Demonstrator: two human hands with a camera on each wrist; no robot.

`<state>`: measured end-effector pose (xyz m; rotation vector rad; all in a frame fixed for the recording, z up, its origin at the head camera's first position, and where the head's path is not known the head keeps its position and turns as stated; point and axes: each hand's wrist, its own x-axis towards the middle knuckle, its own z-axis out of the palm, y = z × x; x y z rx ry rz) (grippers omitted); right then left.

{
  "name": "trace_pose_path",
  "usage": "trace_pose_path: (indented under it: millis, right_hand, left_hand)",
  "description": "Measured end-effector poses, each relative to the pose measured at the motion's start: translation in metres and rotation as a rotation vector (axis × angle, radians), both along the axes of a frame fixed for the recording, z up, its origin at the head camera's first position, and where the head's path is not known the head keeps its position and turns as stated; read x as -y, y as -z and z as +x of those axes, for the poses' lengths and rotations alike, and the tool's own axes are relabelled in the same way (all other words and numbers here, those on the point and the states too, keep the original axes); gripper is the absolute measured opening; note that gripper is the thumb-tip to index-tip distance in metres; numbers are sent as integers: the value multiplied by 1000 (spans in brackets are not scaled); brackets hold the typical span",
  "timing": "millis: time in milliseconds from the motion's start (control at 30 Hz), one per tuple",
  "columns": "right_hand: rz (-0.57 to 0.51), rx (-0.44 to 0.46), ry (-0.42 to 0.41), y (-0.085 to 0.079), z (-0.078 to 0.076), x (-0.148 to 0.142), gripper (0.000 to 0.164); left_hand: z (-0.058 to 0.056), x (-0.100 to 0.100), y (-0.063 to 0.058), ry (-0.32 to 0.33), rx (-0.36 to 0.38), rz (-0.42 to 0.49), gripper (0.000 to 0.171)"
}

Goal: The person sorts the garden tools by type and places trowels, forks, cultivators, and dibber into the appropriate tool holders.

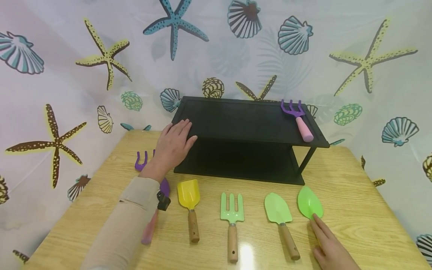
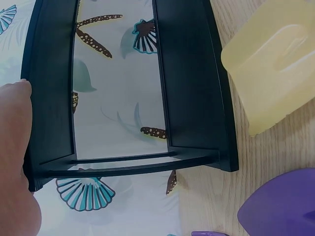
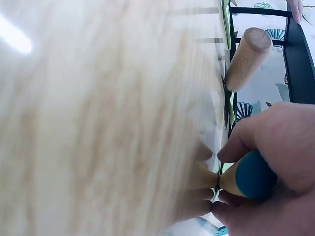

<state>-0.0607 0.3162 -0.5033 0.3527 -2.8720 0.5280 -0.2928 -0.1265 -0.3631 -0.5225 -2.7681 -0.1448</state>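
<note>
My left hand (image 1: 176, 144) rests on the left end of a black two-tier shelf (image 1: 233, 120), its fingers extended over the top board. In the left wrist view, part of that hand (image 2: 17, 147) lies along the board's edge. At the front right, my right hand (image 1: 332, 245) grips the handle of a bright green trowel (image 1: 308, 201). The right wrist view shows thumb and fingers around this handle, which has a teal end (image 3: 256, 174). Left of it lies a pale green trowel (image 1: 276, 208) with a wooden handle.
A purple hand rake (image 1: 293, 110) with a pink handle lies on the shelf's top right. On the wooden table (image 1: 357, 210) lie a green fork (image 1: 231, 210) and a yellow shovel (image 1: 189, 193). Another purple rake (image 1: 140, 165) and a purple trowel (image 1: 164, 186) are partly behind my left arm.
</note>
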Motion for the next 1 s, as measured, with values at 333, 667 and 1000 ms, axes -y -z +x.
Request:
trace_pose_path:
  millis: [333, 667, 1000]
  right_hand:
    - [-5, -107, 20, -12, -5, -2, 64]
    - [-32, -14, 91, -27, -6, -1, 57]
    - [-67, -121, 29, -37, -16, 7, 56]
  left_hand:
    - [0, -1, -2, -9, 15, -15, 64]
    - [0, 0, -2, -8, 10, -15, 64]
    - [0, 0, -1, -16, 25, -14, 65]
